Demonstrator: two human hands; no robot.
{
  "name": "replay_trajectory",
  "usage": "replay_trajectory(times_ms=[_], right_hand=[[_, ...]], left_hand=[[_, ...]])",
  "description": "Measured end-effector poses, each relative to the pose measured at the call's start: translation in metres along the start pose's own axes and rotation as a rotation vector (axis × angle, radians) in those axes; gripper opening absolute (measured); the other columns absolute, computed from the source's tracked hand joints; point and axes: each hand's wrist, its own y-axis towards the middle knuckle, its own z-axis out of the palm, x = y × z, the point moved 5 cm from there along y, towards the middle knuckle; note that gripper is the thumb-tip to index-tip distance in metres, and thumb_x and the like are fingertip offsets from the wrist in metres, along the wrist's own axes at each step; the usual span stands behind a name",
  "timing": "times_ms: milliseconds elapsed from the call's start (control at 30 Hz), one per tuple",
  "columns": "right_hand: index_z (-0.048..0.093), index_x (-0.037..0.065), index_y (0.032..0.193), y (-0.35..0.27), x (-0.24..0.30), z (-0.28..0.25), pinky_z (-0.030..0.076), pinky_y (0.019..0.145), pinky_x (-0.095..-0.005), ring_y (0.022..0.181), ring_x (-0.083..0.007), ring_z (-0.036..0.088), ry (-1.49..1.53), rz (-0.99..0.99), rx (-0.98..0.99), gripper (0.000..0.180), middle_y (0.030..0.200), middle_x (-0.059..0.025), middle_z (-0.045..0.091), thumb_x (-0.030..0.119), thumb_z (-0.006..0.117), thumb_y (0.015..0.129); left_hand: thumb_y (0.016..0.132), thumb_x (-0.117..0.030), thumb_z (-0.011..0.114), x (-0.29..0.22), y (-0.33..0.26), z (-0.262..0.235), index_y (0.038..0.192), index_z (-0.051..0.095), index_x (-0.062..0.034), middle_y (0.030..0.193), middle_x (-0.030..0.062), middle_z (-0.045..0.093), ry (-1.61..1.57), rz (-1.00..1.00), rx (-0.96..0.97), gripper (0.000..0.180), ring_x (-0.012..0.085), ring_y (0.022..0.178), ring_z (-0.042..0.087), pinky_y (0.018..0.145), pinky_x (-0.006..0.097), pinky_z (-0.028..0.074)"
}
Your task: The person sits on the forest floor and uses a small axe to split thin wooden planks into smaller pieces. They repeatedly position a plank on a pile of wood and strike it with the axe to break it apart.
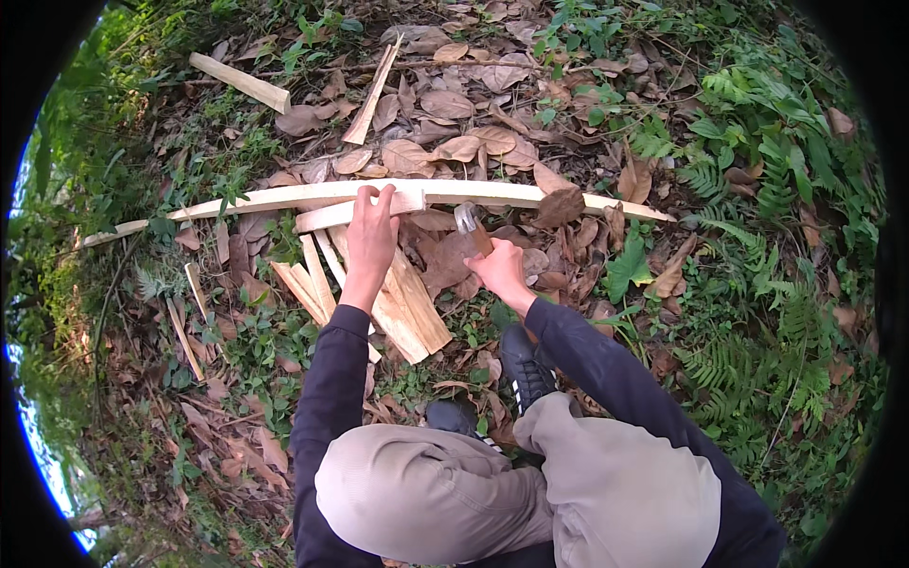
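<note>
Leaf-strewn ground (pixel 445 104) everywhere, greenery (pixel 62 275) crowding the left; a long pale strip (pixel 218 208) lies there, left hand (pixel 371 248) gripping the short board (pixel 320 218) just beside it; right hand (pixel 500 267) clutches a hammer (pixel 466 219), ferns (pixel 778 187) beyond.

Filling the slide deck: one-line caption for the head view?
Left hand on a short pale board, right hand gripping a hammer, amid split wood and dry leaves.
</note>
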Motion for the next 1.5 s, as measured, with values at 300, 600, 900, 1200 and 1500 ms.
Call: replay_trajectory(times_ms=[300,600,900,1200,1500], right_hand=[[0.065,-0.003,0.091,-0.002,-0.01,-0.017,0.052,0.041,-0.0284,0.051,-0.0132,0.067,0.033,0.097,0.036,0.019,0.067,-0.0066,0.069,0.012,0.077,0.087],[0.062,-0.002,0.083,-0.001,-0.022,-0.024,0.051,0.041,-0.0298,0.047,-0.0145,0.065,0.067,0.095,-0.044,0.024,0.065,-0.0077,0.067,0.013,0.081,0.084],[0.056,0.004,0.071,0.002,-0.033,-0.012,0.048,0.046,-0.029,0.049,-0.0109,0.061,-0.051,0.022,-0.088,0.026,0.06,-0.0024,0.062,0.008,0.081,0.074],[0.05,0.009,0.07,-0.009,-0.002,-0.057,0.042,0.042,-0.0264,0.047,-0.0077,0.052,0.253,0.084,0.066,0.03,0.061,0.0022,0.055,0.004,0.079,0.073],[0.061,0.005,0.073,0.005,0.016,-0.029,0.047,0.052,-0.0295,0.055,-0.0105,0.058,0.133,-0.022,0.18,0.036,0.065,-0.0013,0.061,0.02,0.093,0.07]], left_hand=[[0.087,-0.034,0.078,-0.009,-0.054,0.092,0.093,0.063,-0.0054,0.088,0.0131,0.065,0.033,0.025,0.275,0.033,0.0325,0.08,0.071,0.067,0.043,0.057],[0.095,-0.025,0.069,-0.013,-0.065,0.13,0.1,0.06,0.0001,0.103,0.0173,0.063,0.157,-0.171,0.299,0.027,0.035,0.103,0.065,0.08,0.044,0.059],[0.086,-0.007,0.065,-0.02,-0.07,0.132,0.098,0.063,-0.0012,0.098,0.0121,0.062,0.309,-0.033,0.223,0.013,0.0229,0.095,0.066,0.07,0.031,0.062],[0.086,-0.012,0.065,-0.009,-0.071,0.097,0.086,0.062,0.0014,0.09,0.0189,0.062,-0.064,-0.013,0.106,0.014,0.0364,0.087,0.064,0.076,0.047,0.054],[0.089,-0.007,0.071,0.02,-0.132,0.016,0.112,0.061,-0.0004,0.088,0.0085,0.067,-0.636,-0.662,-0.092,0.026,0.0175,0.074,0.062,0.067,0.035,0.053]])
